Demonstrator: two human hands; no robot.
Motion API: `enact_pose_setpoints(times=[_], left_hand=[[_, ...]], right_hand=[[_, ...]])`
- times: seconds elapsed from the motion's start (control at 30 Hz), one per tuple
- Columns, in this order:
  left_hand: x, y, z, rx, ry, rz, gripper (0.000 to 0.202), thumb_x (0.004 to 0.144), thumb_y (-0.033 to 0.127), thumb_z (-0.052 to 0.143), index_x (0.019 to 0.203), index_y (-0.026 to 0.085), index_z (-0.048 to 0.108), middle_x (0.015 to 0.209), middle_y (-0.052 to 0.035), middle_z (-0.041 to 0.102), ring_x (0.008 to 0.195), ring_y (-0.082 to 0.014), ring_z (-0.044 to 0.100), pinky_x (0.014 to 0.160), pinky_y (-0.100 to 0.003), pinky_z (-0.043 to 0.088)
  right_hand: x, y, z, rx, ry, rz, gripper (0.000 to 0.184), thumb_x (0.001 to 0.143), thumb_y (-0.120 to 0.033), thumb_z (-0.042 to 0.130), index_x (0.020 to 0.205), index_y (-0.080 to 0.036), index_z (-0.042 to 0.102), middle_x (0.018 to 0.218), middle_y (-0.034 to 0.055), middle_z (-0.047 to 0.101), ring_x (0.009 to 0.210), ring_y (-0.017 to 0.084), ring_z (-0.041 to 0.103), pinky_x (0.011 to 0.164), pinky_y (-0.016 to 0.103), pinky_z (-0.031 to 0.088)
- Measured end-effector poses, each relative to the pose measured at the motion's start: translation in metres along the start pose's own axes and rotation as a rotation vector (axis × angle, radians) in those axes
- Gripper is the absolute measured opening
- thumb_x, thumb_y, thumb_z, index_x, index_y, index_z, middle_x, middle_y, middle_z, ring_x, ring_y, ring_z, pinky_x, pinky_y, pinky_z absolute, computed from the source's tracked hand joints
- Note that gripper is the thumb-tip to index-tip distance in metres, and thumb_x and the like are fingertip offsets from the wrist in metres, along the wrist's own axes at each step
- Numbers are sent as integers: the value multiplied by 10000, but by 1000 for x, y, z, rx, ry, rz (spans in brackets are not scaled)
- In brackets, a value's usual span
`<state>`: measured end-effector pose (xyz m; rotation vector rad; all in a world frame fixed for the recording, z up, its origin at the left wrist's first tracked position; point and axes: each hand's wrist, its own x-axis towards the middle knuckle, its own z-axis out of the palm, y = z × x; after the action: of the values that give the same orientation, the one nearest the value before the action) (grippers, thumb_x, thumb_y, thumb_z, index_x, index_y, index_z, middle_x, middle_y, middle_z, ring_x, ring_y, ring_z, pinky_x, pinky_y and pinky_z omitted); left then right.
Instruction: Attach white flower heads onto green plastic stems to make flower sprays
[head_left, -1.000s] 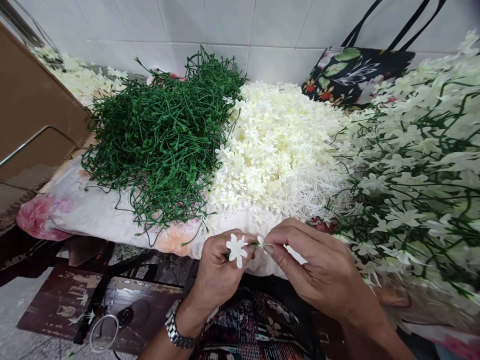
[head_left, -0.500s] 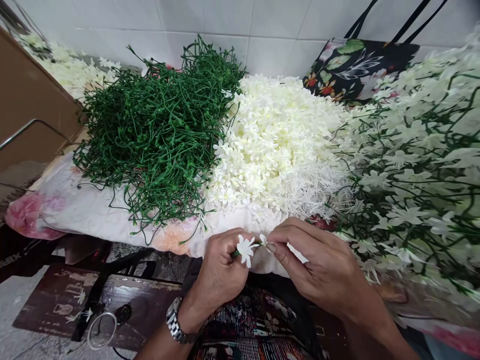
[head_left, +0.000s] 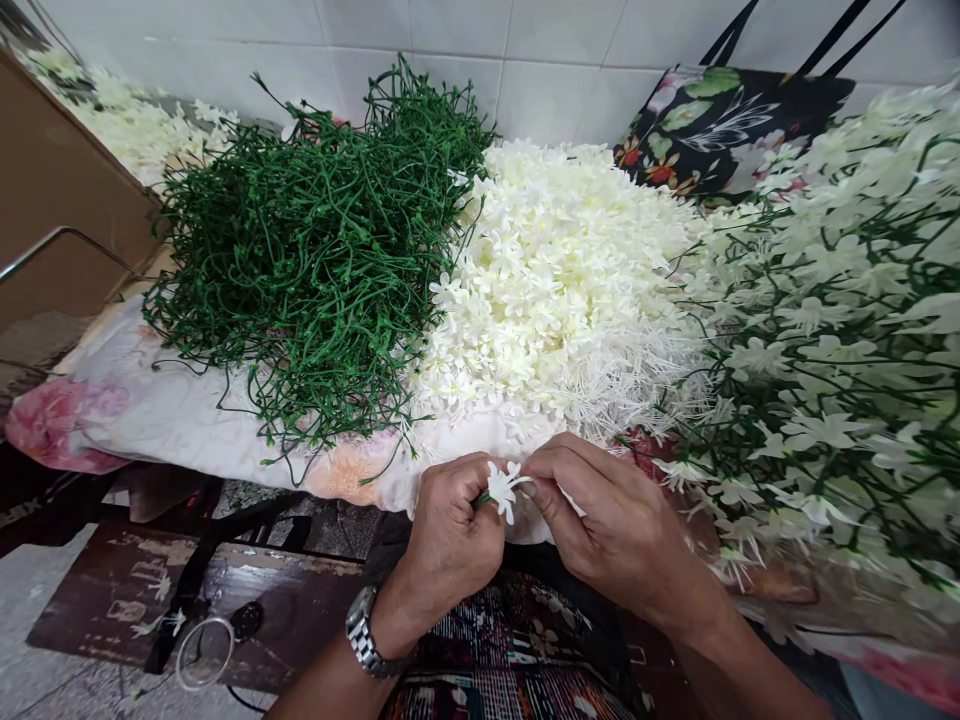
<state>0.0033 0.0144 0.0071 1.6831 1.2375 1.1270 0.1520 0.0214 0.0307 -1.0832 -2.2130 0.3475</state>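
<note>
A: Where is the flower (head_left: 501,488) now?
B: It is between the two hands, beside the thumb of the left hand (head_left: 454,530). A short part of green stem (head_left: 485,498) shows just next to it.
A: And how are the hands?
B: The left hand is closed around the stem, which is mostly hidden in the fist. The right hand (head_left: 611,530) has thumb and forefinger pinched on the petal tips. Whether another thin piece is also there, I cannot tell.
A: How should one do this step well?
B: In my judgement, the left hand must grip firmly and close to the flower, so that the stem does not turn. The right hand should press only lightly, in line with the stem, because thin petals could bend or tear.
A: What lies near?
B: On the cloth (head_left: 180,425), beyond the hands, the green pile (head_left: 315,250) touches the white pile (head_left: 555,260).
</note>
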Motion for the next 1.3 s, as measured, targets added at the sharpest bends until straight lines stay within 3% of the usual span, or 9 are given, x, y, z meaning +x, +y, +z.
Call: enact_pose_setpoints(times=[0.37,0.57,0.77,1.0,1.3], left_hand=[[0,-5,2,42,0,-74,173,589,96,378,508,205,270,496,52,267,485,-93,267,465,-234,222],[1,1,-5,-142,-69,-131,146,667,95,420,547,177,428,512,56,381,489,-80,324,458,-189,288],[2,4,-8,-197,-87,-108,164,666,100,432,519,174,434,500,55,413,471,-76,329,449,-181,307],[0,-1,-6,-130,-85,-141,155,699,110,449,568,157,516,541,41,422,504,-82,371,464,-181,313],[3,3,-6,-59,-116,-189,195,718,144,451,528,170,416,537,47,364,518,-84,344,493,-206,287]], right_hand=[[0,0,6,-67,17,-19,236,871,-47,393,720,-154,541,633,31,510,612,140,482,568,261,405],[-3,1,-4,120,-37,51,87,896,-144,489,924,-155,571,806,50,598,749,141,579,662,256,482],[-11,2,-13,88,-22,62,229,855,-229,557,1077,-170,549,949,82,619,855,182,609,718,304,526],[-9,1,-11,37,89,-2,147,838,-86,494,876,-163,613,771,48,618,713,141,594,640,259,502],[-7,6,-1,39,47,15,168,837,-66,456,824,-152,599,726,50,605,692,151,566,636,284,473]])
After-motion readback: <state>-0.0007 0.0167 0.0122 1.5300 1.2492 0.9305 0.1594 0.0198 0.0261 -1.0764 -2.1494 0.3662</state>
